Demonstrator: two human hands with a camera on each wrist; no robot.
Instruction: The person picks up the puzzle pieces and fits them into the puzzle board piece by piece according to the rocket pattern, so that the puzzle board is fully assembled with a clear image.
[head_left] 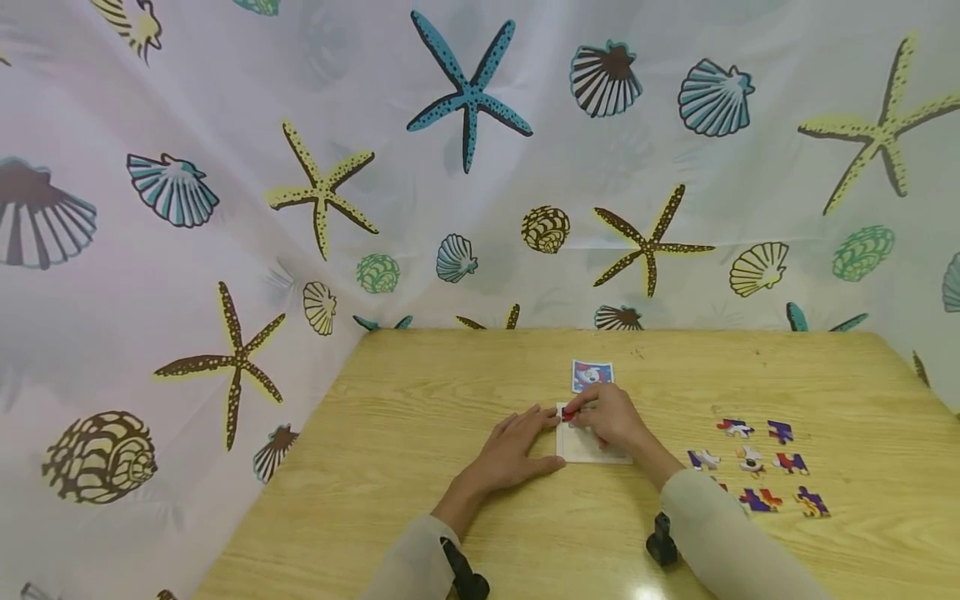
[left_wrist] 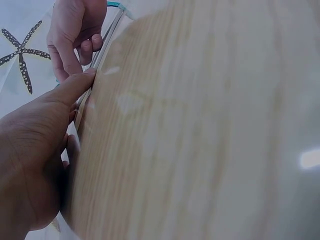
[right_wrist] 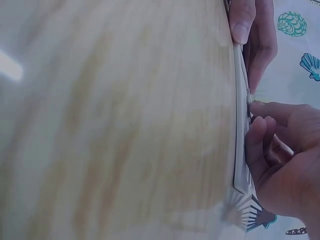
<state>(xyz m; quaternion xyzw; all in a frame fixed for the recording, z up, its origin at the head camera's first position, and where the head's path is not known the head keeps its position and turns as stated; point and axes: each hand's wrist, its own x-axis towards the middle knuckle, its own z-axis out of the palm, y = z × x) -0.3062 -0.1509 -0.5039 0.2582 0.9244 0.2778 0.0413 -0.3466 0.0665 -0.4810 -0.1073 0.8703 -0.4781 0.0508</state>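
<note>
A flat white puzzle tray (head_left: 588, 452) lies on the wooden table in the head view. My left hand (head_left: 513, 452) rests along its left side with the fingers spread and fairly straight, fingertips and thumb at the edge. Over the tray, my right hand (head_left: 613, 415) pinches a small red and dark jigsaw piece (head_left: 567, 414) at the upper left corner. In the right wrist view, the right hand's fingers (right_wrist: 259, 129) are curled at the tray's edge (right_wrist: 240, 120), which shows side-on. The right hand's palm covers part of the tray in the head view.
Behind the tray lies a small picture card (head_left: 583, 383) in blue and pink. Several loose jigsaw pieces (head_left: 789, 462) are spread in rows to the right, one partly hidden by the right sleeve (head_left: 708, 508). A shell-printed curtain (head_left: 540, 183) hangs beyond the table (head_left: 420, 375).
</note>
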